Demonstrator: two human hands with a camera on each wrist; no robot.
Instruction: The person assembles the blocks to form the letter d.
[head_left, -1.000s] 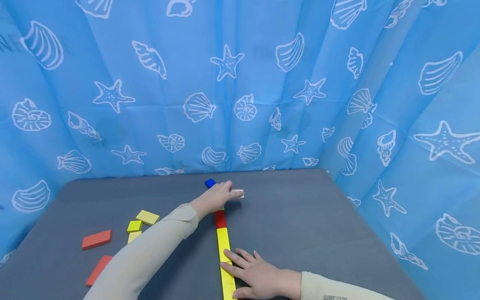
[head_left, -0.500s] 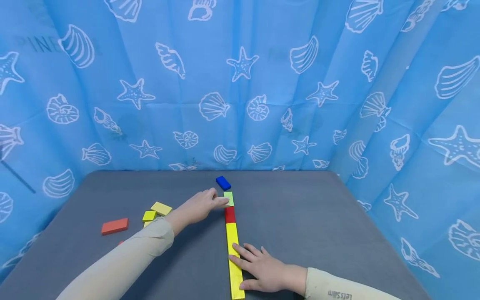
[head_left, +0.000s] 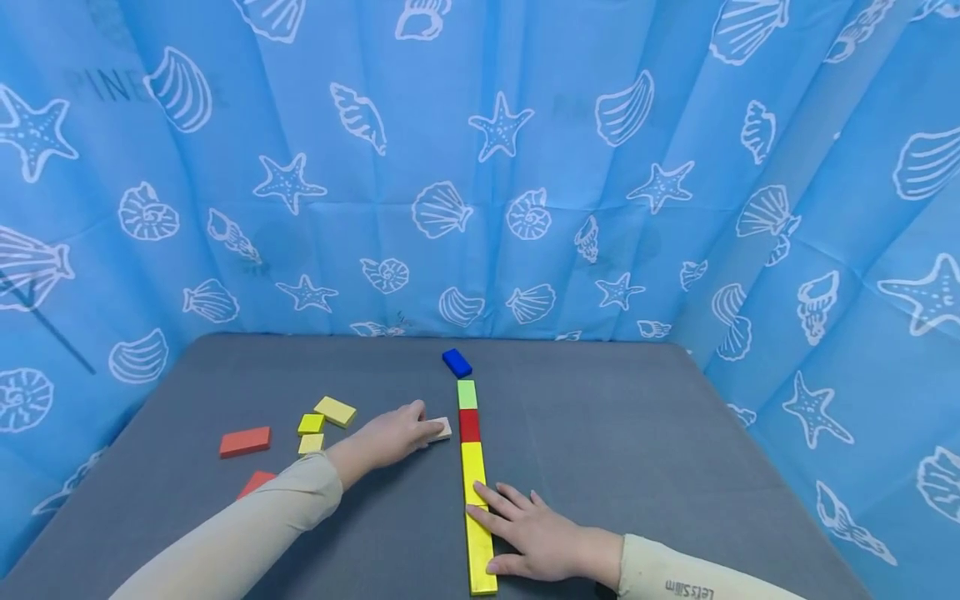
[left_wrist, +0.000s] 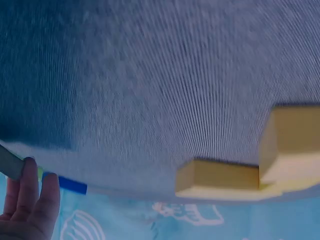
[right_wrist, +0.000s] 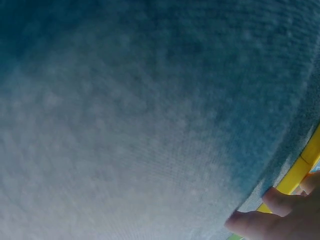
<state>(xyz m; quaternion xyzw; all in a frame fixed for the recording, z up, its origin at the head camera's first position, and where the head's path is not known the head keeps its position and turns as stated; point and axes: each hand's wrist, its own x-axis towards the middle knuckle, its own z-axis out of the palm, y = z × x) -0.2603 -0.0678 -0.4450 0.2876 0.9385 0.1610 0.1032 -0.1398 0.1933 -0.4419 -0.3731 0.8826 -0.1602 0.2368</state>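
Note:
My left hand [head_left: 393,435] pinches a cream-coloured block [head_left: 442,429] just left of the row of blocks. That row runs away from me: two long yellow blocks [head_left: 474,475] end to end, then a red block [head_left: 469,426], then a light green block [head_left: 467,394] at the far end. Beyond the green one lies a blue block [head_left: 457,362], set at a slant. My right hand [head_left: 543,537] rests with spread fingers on the yellow blocks near their joint; in the right wrist view its fingers [right_wrist: 282,202] lie along the yellow edge.
Left of my left hand lie pale yellow and bright yellow blocks [head_left: 335,411], a red-orange block [head_left: 245,442] and another red-orange block [head_left: 256,482] partly behind my sleeve. A blue curtain [head_left: 495,208] with shell prints hangs behind the grey table [head_left: 615,433].
My left hand has moved back toward me and left from the row's far end, carrying the cream-coloured block. The green block now shows fully. My right hand stays on the yellow blocks.

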